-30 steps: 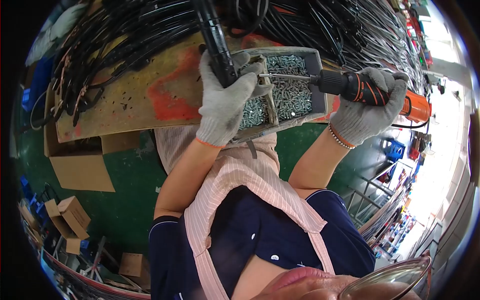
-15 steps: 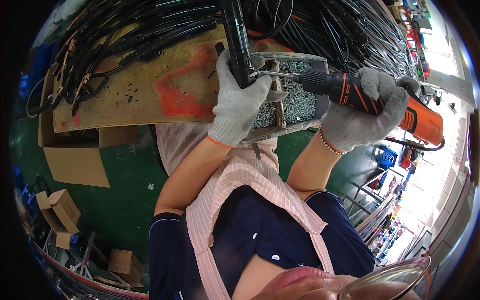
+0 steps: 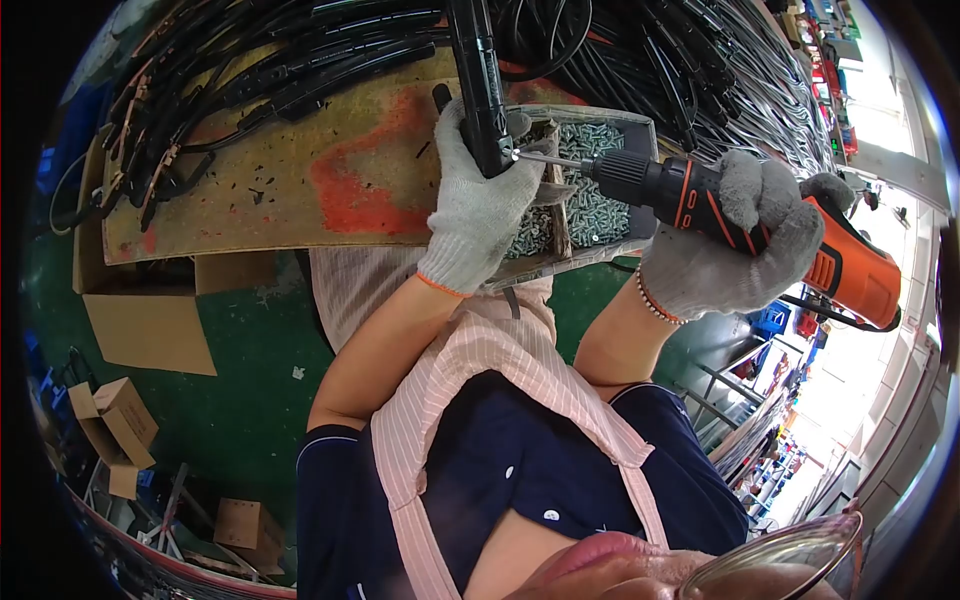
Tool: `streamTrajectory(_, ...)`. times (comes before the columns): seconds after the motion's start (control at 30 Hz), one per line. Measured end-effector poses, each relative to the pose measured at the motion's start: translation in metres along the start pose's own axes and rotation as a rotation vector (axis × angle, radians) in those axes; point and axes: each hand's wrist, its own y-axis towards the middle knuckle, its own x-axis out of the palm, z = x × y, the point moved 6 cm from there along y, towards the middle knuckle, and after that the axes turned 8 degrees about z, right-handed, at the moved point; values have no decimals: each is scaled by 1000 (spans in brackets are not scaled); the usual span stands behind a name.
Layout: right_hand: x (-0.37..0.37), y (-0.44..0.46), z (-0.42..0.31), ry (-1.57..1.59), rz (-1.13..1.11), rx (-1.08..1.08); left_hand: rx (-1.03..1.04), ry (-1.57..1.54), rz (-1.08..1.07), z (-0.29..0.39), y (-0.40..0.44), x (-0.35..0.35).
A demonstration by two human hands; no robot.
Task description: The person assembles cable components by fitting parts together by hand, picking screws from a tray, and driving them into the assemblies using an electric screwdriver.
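Observation:
In a grey-white knit glove, my left hand (image 3: 480, 195) is wrapped round the lower end of a long black plastic part (image 3: 476, 85). My right hand (image 3: 738, 235), gloved too, grips an orange and black electric screwdriver (image 3: 690, 195) that points left. Its long bit meets a small shiny screw (image 3: 514, 155) at the side of the black part's end. Beneath both hands lies a divided box (image 3: 646, 175) of loose silver screws (image 3: 598, 205). The glove partly covers the black part and the box's left compartment.
A worn yellow board (image 3: 260, 200) with red paint and black scraps spans the work surface. Black parts with cables (image 3: 290, 85) pile along its back, and a cable bundle (image 3: 770, 90) lies at back right. A cardboard box (image 3: 150, 330) stands below the left edge.
The electric screwdriver's rear has dropped slightly and shifted right with my right hand. The black part's lower end has moved a little to the right in my left hand.

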Motion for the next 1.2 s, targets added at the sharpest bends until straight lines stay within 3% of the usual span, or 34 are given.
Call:
streamTrajectory(0.6,12,-7,-2,-192,-44,-118,-19,20,-1,-1,1,-1)
streamTrajectory(0.83,8,-18,-6,-263,46,-244,-35,34,22,0,0,1)
streamTrajectory(1.0,14,-17,0,-224,-22,-206,4,27,12,1,-1,0)
streamTrajectory(1.2,33,-16,4,-470,16,-248,19,127,38,3,-1,-3)
